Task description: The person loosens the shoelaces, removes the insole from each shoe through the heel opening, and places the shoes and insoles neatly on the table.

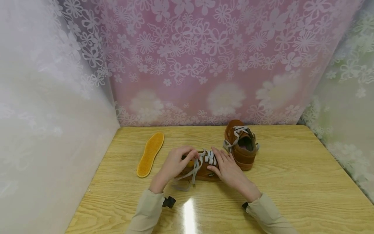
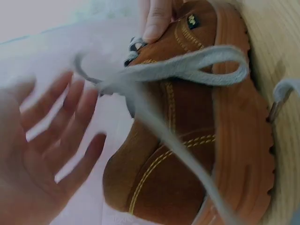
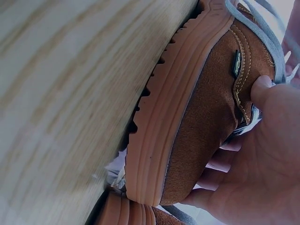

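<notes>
A brown suede lace-up shoe [image 1: 201, 175] lies across the table, its toe to the right. Over that toe my right hand [image 1: 229, 169] grips the shoe, with the thumb [image 3: 262, 91] on the near side and the fingers across the far side. At the ankle opening, my left hand [image 1: 178, 161] is held with fingers apart; its fingertips come right up to the grey lace [image 2: 187, 65]. The lace's loops and ends hang loose over the shoe's side. Something orange-yellow [image 1: 191, 163] shows inside the opening, partly hidden by the left hand.
A matching brown shoe [image 1: 244, 159] stands behind my right hand, close to the held shoe's toe. An orange insole [image 1: 150, 154] lies on the wooden table [image 1: 117, 201] at the left. Flowered curtains [image 1: 190, 65] border the table's back and sides.
</notes>
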`<act>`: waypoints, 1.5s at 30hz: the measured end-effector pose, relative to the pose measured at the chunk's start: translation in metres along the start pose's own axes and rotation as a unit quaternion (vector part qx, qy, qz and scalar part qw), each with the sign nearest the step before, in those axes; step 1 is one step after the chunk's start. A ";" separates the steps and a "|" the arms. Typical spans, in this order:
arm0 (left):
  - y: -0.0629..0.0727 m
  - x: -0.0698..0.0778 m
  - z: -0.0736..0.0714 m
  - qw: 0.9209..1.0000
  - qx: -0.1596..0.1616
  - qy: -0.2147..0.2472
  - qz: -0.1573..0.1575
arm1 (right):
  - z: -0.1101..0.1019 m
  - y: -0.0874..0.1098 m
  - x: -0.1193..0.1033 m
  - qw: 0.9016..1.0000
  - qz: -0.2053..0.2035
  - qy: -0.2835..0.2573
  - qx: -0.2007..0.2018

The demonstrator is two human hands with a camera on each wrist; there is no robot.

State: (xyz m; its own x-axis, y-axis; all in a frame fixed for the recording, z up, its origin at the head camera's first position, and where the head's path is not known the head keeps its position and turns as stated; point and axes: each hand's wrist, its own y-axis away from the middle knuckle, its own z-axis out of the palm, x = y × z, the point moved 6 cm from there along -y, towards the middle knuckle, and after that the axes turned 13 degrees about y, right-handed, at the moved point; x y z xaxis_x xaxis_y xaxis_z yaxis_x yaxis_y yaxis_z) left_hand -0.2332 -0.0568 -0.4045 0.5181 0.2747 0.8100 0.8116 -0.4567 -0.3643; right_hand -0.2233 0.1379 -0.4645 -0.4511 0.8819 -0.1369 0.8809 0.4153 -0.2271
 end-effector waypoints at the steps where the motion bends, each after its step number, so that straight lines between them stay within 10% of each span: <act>1: 0.000 -0.001 0.001 1.000 0.007 -0.012 -0.006 | 0.000 0.000 0.000 1.000 -0.001 0.000 0.001; 11: 0.000 -0.008 0.012 0.989 -0.009 -0.131 -0.062 | -0.002 0.000 0.000 1.000 0.000 0.000 0.002; 27: -0.030 0.014 -0.015 0.992 0.123 0.008 0.000 | -0.002 -0.002 -0.004 1.000 -0.004 -0.002 -0.002; 36: -0.035 0.003 0.003 0.995 -0.029 -0.072 -0.061 | 0.000 -0.001 -0.003 1.000 -0.001 0.000 -0.006; 45: -0.015 -0.004 0.001 0.991 0.010 -0.118 -0.064 | -0.001 0.002 0.000 1.000 0.007 0.005 -0.004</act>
State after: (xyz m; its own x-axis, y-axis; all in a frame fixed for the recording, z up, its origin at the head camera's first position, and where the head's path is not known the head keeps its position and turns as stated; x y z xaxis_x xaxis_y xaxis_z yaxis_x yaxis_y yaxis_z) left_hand -0.2468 -0.0502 -0.4032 0.4567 0.5211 0.7210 0.8792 -0.3880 -0.2764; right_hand -0.2217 0.1386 -0.4643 -0.4369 0.8900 -0.1303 0.8883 0.4041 -0.2181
